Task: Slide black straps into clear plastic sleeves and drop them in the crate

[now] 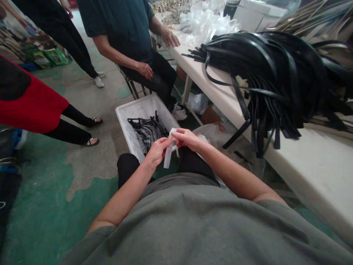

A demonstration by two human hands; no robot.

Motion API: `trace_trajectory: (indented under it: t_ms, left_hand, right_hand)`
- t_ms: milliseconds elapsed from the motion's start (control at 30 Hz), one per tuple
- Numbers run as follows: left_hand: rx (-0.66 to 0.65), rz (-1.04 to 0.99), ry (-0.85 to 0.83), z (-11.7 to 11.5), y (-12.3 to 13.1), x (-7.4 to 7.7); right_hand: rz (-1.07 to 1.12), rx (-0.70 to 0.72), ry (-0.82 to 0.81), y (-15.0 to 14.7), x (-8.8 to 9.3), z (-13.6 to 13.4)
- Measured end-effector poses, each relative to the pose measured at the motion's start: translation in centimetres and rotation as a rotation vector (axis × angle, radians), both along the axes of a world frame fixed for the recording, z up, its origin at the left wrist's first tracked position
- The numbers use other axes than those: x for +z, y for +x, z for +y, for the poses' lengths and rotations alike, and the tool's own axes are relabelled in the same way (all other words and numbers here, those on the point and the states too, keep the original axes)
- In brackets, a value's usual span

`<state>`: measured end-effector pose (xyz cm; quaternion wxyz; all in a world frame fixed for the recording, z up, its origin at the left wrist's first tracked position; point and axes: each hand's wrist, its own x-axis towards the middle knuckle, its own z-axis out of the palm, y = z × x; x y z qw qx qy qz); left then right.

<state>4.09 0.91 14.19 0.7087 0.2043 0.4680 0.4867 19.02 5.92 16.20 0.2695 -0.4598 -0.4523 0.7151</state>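
Between my two hands, above my lap, is a narrow translucent plastic sleeve, its lower end hanging down. My left hand pinches it from the left. Close against it, my right hand grips the upper end with thumb and fingers. Just beyond my hands a white plastic bin rests at a tilt in view, holding a heap of black straps, several of them in clear wrapping. To the right, a large bundle of glossy black straps lies on the table, with ends hanging over its edge.
The long white table runs along my right. Clear plastic bags and a white box stand on its far part. A seated person rests a hand on the table; two others stand at left. Bags lie underneath.
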Motion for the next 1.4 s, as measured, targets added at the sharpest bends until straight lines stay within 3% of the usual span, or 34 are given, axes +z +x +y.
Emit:
trace_trajectory:
  t_ms: [400, 600, 767, 867, 1033, 1133, 1400]
  left_hand:
    - [-0.088, -0.096, -0.022, -0.9, 0.0, -0.5]
    - [-0.194, -0.243, -0.065, -1.1, -0.7, -1.1]
    - [-0.268, -0.33, -0.117, -1.4, -0.8, -0.8]
    - [-0.288, -0.268, -0.104, -1.8, -0.1, -0.9]
    - [-0.155, -0.048, -0.003, -1.9, 0.9, -1.7]
    - [-0.133, -0.042, 0.008, -1.6, 0.8, -2.2]
    - [-0.288, -0.16, -0.15, -2.0, -0.7, -2.7]
  right_hand:
    - [0.009, 0.125, 0.087, 0.5, -0.3, -0.2]
    - [0.005, 0.235, 0.183, 1.0, -0.5, 0.0]
    - [-0.01, 0.115, 0.163, 1.2, -0.7, 0.2]
    - [-0.018, 0.063, 0.153, 1.3, -0.7, 0.1]
    - [-0.059, 0.146, 0.119, 0.8, -1.4, -1.0]
    - [-0.061, 0.081, 0.125, 0.3, -2.1, -1.4]
    - [-0.017, 0.099, 0.182, 0.5, -1.9, -0.5]
